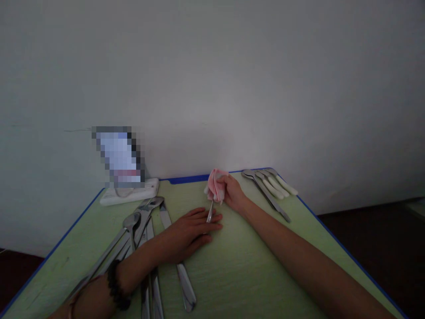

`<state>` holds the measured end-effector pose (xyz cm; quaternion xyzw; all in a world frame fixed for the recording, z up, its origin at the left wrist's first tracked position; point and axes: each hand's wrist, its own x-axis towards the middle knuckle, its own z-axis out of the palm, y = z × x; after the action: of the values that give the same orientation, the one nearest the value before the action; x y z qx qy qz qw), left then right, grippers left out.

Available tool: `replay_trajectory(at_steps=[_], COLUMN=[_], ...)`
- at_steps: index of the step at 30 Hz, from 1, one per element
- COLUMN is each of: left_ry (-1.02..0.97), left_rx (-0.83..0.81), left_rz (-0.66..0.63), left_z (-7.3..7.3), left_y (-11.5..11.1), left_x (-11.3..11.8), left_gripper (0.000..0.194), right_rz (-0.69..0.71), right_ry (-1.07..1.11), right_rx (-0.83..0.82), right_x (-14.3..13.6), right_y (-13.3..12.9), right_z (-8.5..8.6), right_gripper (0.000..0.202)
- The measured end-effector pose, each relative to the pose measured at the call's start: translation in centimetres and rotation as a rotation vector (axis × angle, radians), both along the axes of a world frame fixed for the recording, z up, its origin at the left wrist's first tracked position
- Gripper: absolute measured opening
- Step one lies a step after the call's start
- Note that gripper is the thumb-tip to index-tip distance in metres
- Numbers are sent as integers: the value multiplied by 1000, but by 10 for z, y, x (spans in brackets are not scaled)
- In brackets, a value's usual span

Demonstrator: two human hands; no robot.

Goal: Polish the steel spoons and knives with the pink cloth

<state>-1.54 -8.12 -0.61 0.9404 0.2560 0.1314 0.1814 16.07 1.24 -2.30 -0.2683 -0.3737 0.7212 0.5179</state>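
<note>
My right hand [234, 191] is closed on a pink and white cloth [216, 186], which is wrapped around the far end of a metal piece of cutlery [210, 212]. Its head is hidden in the cloth, so its kind cannot be told. The shiny handle points toward me and passes between the fingers of my left hand [191, 230], which steadies it low over the table. Under and beside my left forearm lies a loose pile of metal cutlery, with a spoon [132, 221] on top and a table knife [186, 288] at its right side.
The green table [245, 266] has a blue edge and stands against a grey wall. At the back left, a phone [119, 155] leans upright on a white block [133, 192]. At the back right lie a metal spoon [249, 173] and several utensils with pale handles [274, 188].
</note>
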Motion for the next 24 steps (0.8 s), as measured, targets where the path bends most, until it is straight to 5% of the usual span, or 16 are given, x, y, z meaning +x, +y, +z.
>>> replay_trajectory(at_steps=[5,8,14,24], left_ry=[-19,-22,-6,-45], left_rx=[-5,3,8,12], left_rz=[10,9,27,15], left_z=[-2,-3,-2,-5], left_y=[1,1,0,1], left_x=[0,0,1,0], left_gripper=[37,37,36,34], right_rz=[-151,-88,65,-58], right_ry=[18,53,121,-181], right_rx=[-51,-66,-111,-37], right_x=[-2,-2,1,-4], right_y=[0,-1,-7,-9], right_z=[2,6,20,12], right_gripper=[11,9,38,39])
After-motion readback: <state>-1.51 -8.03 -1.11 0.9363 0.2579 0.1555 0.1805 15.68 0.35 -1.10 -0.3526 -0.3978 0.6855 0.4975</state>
